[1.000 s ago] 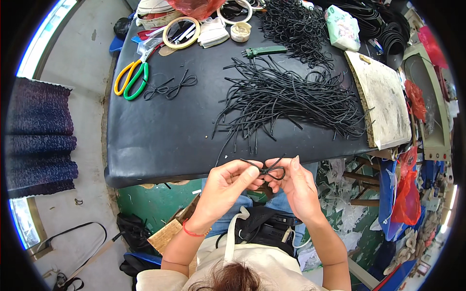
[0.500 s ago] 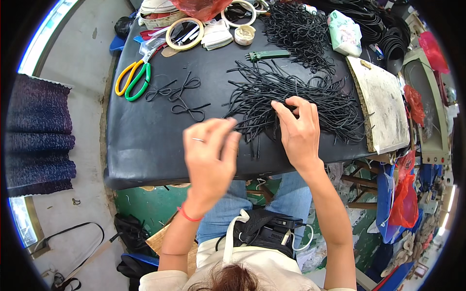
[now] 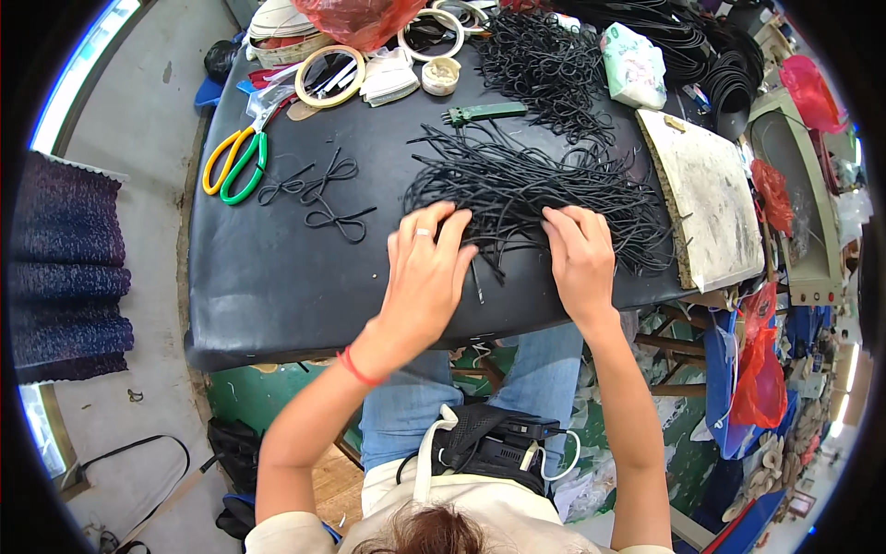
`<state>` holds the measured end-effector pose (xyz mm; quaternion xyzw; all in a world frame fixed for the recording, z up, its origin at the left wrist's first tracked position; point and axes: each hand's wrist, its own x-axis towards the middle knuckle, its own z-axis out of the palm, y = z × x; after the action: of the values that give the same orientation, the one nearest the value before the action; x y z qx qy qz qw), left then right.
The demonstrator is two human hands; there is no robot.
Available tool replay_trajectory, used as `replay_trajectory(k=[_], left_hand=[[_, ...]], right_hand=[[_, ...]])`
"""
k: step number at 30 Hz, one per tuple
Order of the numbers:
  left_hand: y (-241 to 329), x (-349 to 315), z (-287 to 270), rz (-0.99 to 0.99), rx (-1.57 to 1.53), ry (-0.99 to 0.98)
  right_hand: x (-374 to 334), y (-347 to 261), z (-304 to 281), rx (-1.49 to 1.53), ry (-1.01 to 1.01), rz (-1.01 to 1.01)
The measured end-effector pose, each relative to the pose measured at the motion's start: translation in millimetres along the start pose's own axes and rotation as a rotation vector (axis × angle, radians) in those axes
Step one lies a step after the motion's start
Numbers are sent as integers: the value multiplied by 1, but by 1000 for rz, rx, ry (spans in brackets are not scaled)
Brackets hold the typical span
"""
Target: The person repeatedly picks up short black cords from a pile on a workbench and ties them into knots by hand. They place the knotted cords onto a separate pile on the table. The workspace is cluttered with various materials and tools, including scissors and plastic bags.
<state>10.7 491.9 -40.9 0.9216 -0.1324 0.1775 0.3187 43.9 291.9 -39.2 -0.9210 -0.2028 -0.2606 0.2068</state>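
A loose bundle of thin black cords [image 3: 535, 180] lies spread across the dark table, most ends pointing left. My left hand [image 3: 420, 272], with a ring on one finger, is at the bundle's near left edge; its fingers are bent but apart from the thumb, and I see nothing held. At the near side of the bundle, my right hand [image 3: 583, 263] has its thumb and fingertips closed together on some cords; how many is hidden. Several cords tied into small bows [image 3: 334, 220] rest on the left. Beyond them lie scissors [image 3: 235, 166] with yellow and green handles.
A green handled tool [image 3: 484, 113] lies behind the bundle. Farther back are a tangled black cord heap [image 3: 544, 69], tape rolls [image 3: 330, 76], a small round tub [image 3: 440, 76] and a tissue pack [image 3: 633, 65]. A worn pale board [image 3: 706, 198] stands at the right edge.
My left hand has moved right and in to the cords' near edge. My right hand has shifted slightly right and lower against the bundle. The whole view has shifted a little.
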Motion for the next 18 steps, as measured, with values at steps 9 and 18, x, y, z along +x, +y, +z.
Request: replay_trajectory(k=[9, 18], left_hand=[[22, 26, -39, 176, 64, 138], [28, 23, -30, 141, -415, -159]], right_hand=[[12, -8, -16, -148, 222, -134], [4, -37, -28, 176, 209, -208]])
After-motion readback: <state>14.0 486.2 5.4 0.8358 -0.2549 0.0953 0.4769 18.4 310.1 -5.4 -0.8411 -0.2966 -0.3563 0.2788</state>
